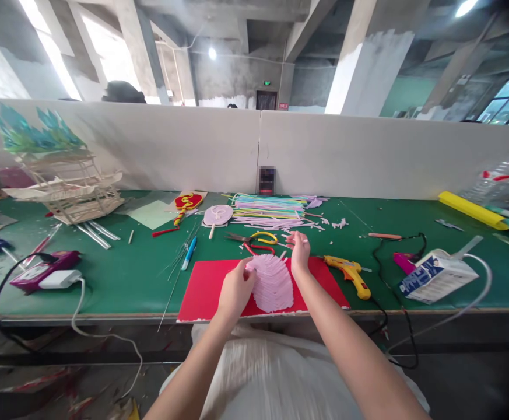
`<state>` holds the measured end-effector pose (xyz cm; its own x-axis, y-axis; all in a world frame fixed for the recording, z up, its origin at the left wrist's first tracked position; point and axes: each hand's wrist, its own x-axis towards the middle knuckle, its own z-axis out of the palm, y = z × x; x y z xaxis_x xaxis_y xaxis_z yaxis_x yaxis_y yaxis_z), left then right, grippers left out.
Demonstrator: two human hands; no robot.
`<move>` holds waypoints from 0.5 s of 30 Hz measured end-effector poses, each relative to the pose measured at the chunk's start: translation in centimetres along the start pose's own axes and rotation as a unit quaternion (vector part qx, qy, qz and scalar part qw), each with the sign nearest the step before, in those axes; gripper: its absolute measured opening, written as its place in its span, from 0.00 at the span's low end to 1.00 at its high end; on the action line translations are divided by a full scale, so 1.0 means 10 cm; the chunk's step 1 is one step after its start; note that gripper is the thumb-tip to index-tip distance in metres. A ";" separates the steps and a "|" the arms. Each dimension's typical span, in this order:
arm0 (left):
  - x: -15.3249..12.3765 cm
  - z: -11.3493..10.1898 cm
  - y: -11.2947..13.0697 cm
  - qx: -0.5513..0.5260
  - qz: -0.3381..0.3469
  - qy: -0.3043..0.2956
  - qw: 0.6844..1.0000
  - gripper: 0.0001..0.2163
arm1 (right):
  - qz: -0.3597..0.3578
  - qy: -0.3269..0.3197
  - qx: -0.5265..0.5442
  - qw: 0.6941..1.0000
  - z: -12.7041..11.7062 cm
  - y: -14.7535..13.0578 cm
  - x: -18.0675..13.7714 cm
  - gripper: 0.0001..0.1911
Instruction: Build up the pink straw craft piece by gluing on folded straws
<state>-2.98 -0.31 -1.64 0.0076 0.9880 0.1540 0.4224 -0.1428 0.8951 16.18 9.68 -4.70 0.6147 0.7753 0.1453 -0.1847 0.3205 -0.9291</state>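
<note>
Left hand (237,284) fingers pinched the mostly filled lilac panel (276,286); right hand (300,252) fingers bunched, hold unclear; strips (271,213) lay unused.

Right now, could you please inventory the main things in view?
Ridged piece: 1, lilac, on board
Board: 1, red, front table edge
Pliers: 1, red and yellow, behind board
Strips: many, pastel, behind pliers
Round piece: 1, lilac, left of strips
Looped piece: 1, red and yellow, back left
Marker: 1, blue, left of board
Glue gun: 1, yellow, right of board
Carton: 1, white and blue, right
Roll: 1, yellow, back right
Bottle: 1, clear, far right
Power strip: 1, purple, far left
Tiered model: 1, pale, turquoise top, back left
Table: 1, green, across view
Left hand: 1, bare, at ridged piece
Right hand: 1, bare, beside it
</note>
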 end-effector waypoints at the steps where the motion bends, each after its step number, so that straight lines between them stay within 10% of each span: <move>1: -0.01 0.00 0.01 0.022 0.008 0.004 1.000 0.16 | -0.016 0.004 -0.004 1.000 0.00 0.00 -0.01 0.19; 15: 0.11 0.01 -0.17 0.070 0.077 -0.002 0.995 0.11 | -0.089 -0.089 -0.001 0.992 0.05 0.03 -0.10 0.18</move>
<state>-3.56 1.04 -3.04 0.0855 0.9554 0.2828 0.5389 -0.2831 0.7934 15.13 9.26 -4.99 0.4926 0.7906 0.3638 -0.0837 0.4592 -0.8844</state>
